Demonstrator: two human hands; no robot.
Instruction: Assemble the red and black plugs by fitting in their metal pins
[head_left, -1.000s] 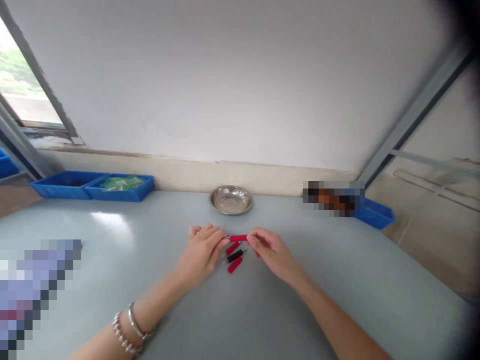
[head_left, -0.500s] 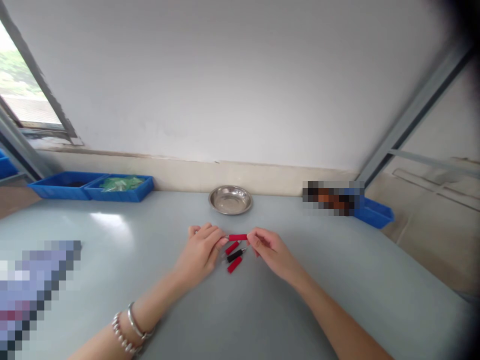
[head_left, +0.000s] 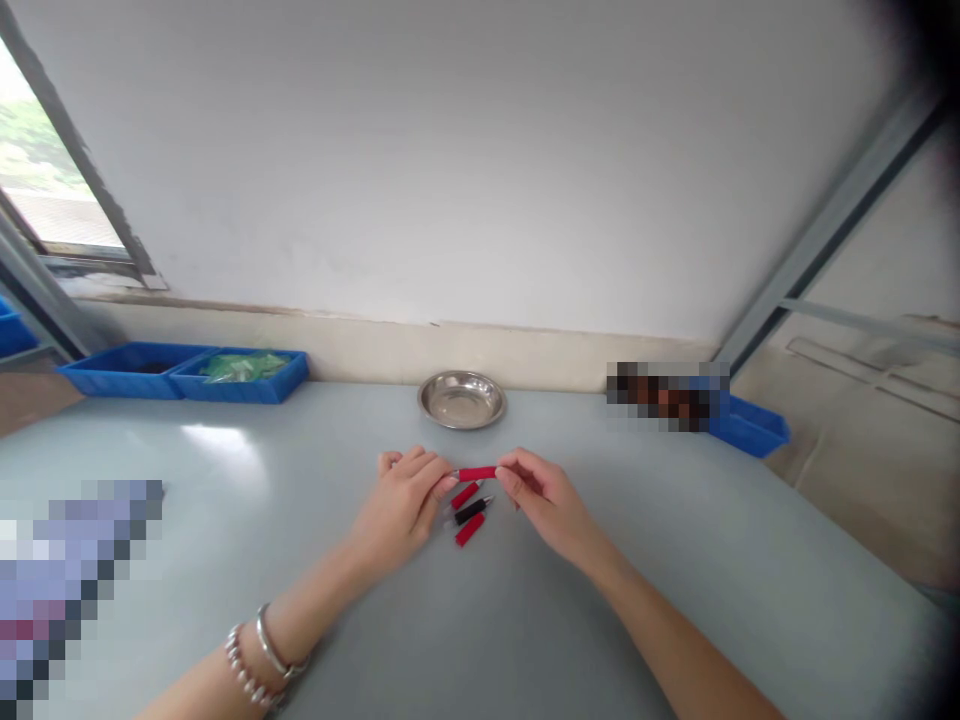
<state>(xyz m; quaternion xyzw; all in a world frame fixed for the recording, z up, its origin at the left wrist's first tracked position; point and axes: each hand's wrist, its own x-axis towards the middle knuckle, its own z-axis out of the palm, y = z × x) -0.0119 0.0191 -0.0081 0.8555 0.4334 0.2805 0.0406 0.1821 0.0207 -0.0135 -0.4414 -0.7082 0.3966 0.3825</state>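
Since the red pen [head_left: 477,474] lies long-axis left-right, I have left hand [head_left: 407,500] and right hand [head_left: 546,497] pinching opposite ends.

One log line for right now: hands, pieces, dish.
left hand: grips one end of red piece; right hand: grips other end; table: two more red pieces, one black piece; steel dish: beyond hands

1. Right hand [head_left: 538,492]: nudged toward 1 o'clock vs both earlier frames. Small shift; knuckles ride a bit higher, finger curl under the thumb looks different.
2. Red pen [head_left: 476,474]: right-hand end up slightly, now tipped a touch toward 2 o'clock; was closer to level.
3. Pixelated patch [head_left: 660,397], between 2 and 3 o'clock from pen: orange/brown blocks rearranged. Contents unreadable.
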